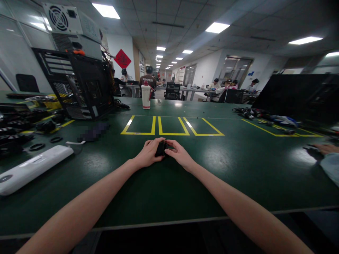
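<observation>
Over the green table [148, 197], both hands meet at a small black block-like object [160, 149], whose exact kind I cannot make out. My left hand [148, 153] wraps it from the left, fingers over the top and thumb at the near side. From the right, my right hand [180, 154] pinches at its edge with thumb and index finger. Fingers hide much of the object. Just beyond the hands, yellow tape outlines [173, 134] mark the tabletop.
An open black computer case [90, 84] with a power supply [65, 19] on top stands left. A white elongated device [37, 165] and black parts lie there. A cup [146, 97] stands behind. Cables and a co-worker's hand [327, 149] are at right.
</observation>
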Motion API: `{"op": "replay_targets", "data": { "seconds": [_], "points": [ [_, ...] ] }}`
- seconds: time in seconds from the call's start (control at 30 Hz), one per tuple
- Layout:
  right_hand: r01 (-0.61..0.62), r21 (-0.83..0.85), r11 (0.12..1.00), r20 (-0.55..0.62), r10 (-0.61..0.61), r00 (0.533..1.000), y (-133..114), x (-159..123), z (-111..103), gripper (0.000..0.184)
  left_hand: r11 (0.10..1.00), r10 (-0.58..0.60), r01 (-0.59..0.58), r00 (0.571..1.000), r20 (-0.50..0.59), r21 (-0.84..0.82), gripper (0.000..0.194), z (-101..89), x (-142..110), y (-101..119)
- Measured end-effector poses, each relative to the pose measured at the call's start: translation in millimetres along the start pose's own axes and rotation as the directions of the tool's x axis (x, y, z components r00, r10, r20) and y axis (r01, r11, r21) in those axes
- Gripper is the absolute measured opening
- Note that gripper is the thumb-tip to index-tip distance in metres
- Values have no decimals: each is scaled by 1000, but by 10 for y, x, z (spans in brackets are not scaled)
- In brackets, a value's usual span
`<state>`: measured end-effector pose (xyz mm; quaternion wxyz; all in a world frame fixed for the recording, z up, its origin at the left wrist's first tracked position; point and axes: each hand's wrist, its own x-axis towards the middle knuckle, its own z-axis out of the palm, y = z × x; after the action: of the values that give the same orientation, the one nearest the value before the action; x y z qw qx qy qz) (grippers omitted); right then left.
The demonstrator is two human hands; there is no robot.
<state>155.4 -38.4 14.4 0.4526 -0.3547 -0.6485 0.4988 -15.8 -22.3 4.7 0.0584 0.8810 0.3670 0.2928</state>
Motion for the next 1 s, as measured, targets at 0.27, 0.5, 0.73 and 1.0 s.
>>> {"op": "replay_targets", "data": {
  "seconds": [0.27,0.5,0.73,1.0],
  "points": [
    [10,38,999,41,-12,999,30,-15,-8,31,1000,-13,13,1000,6,-8,66,4,-2,-11],
    [27,-33,999,8,-27,1000,63,-5,-25,29,1000,-12,12,1000,7,-15,66,-5,-2,-1],
    [-14,34,999,39,12,999,61,6,-21,36,1000,-5,5,1000,1,-13,65,7,-2,-15],
    [-26,-69,997,-19,25,1000,106,21,-31,34,999,-32,32,999,3,-30,64,10,4,-16]
  ]
}}
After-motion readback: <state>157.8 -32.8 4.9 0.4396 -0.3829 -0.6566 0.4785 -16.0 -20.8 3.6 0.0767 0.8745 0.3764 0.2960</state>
